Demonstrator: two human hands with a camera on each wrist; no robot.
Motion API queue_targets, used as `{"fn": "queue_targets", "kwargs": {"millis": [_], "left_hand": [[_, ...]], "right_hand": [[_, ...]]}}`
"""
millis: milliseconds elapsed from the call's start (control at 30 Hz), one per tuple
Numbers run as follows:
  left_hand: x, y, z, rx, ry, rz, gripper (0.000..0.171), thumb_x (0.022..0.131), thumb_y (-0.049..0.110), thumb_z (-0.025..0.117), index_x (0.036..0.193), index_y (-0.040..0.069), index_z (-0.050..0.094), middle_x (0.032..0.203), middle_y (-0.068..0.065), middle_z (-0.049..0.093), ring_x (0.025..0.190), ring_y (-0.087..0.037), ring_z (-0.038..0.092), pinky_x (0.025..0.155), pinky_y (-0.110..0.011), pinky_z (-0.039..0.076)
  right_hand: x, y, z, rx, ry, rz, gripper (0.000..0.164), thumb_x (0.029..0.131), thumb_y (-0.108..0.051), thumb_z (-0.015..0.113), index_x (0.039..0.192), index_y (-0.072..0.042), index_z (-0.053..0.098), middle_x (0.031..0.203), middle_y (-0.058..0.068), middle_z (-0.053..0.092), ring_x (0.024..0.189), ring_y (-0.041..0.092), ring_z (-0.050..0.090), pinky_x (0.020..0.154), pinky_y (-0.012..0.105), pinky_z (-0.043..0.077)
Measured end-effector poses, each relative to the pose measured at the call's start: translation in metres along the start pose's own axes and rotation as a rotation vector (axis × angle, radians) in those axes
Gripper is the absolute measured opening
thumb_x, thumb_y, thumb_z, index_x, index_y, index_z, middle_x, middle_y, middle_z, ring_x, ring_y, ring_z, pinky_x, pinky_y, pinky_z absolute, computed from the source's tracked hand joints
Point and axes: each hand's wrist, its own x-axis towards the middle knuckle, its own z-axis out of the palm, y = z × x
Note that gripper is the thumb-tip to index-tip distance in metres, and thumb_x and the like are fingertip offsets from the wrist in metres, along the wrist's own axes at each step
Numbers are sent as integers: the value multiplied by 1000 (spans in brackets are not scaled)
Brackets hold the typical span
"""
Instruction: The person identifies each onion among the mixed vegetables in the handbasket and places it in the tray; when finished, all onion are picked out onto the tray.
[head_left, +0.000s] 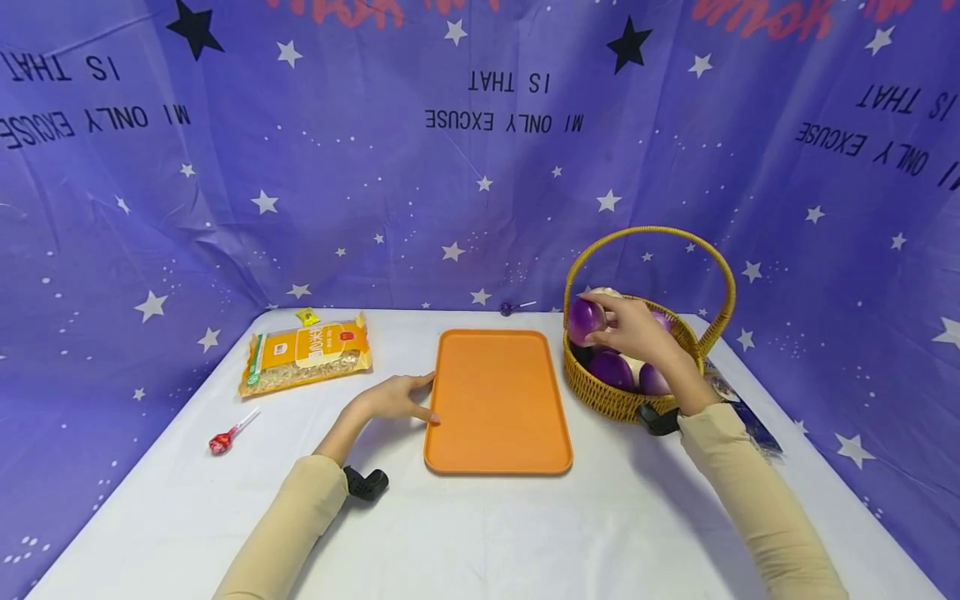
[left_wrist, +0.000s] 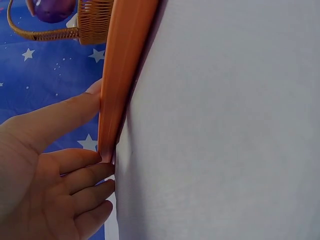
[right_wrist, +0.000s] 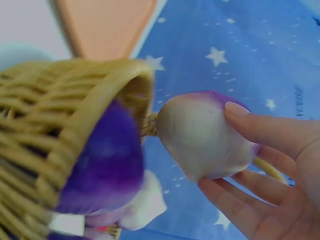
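My right hand (head_left: pixel 630 327) holds a purple-and-white turnip (head_left: pixel 585 322) between thumb and fingers, just above the left rim of a wicker basket (head_left: pixel 611 402). In the right wrist view the turnip (right_wrist: pixel 205 132) shows its pale, tapering side, with purple at the top. Several more turnips (head_left: pixel 611 369) lie in the basket. My left hand (head_left: pixel 393 397) is at the left edge of an orange tray (head_left: pixel 498 400). Its thumb and fingers are spread along the rim and touch it, as the left wrist view shows on the tray's side (left_wrist: pixel 117 75).
A yellow bag of grain (head_left: pixel 307 354) lies at the back left, with a small yellow candy (head_left: pixel 307 316) behind it. A red lollipop (head_left: pixel 221 442) lies in front of it. A dark lollipop (head_left: pixel 506 308) lies behind the tray. A dark blue packet (head_left: pixel 753 425) lies right of the basket.
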Motion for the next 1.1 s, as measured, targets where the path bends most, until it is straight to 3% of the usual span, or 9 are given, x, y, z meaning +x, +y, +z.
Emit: {"fn": "queue_targets", "kwargs": {"millis": [167,400,667,833,1100], "left_hand": [[0,0,-1,2,1,-3,94,77,44,79,148,2,34,146,-19,41,135,-38,35,111,-49,28],[1,-2,-2,-5,1,-5,94,77,45,79,149,3,34,148,-18,40,134,-38,36,110,-50,31],[2,-4,1,-1,-4,-6,94,77,46,79,149,3,34,148,-18,39,134,-37,38,108,-49,33],[1,-3,1,4,-7,-13,94,77,46,78,149,4,34,148,-17,39,127,-33,45,104,-47,38],[0,-2,0,11,3,-12,94,77,45,78,149,4,33,148,-18,39,124,-34,47,103,-49,38]], "right_hand": [[-5,-17,-2,61,42,7,67,75,-8,82,135,-1,52,132,22,54,101,40,65,84,49,54],[-4,-36,9,131,89,-67,66,76,-11,83,134,-1,54,124,20,58,105,37,63,85,46,54],[3,-47,37,215,36,-58,63,79,-11,81,135,-3,53,113,18,61,102,33,63,87,47,53],[12,-52,56,251,19,-61,63,77,-13,82,133,-5,55,125,15,62,108,34,63,87,44,54],[34,-52,88,275,-58,-85,63,77,-14,83,132,-2,54,127,16,60,111,32,61,94,42,50]]}}
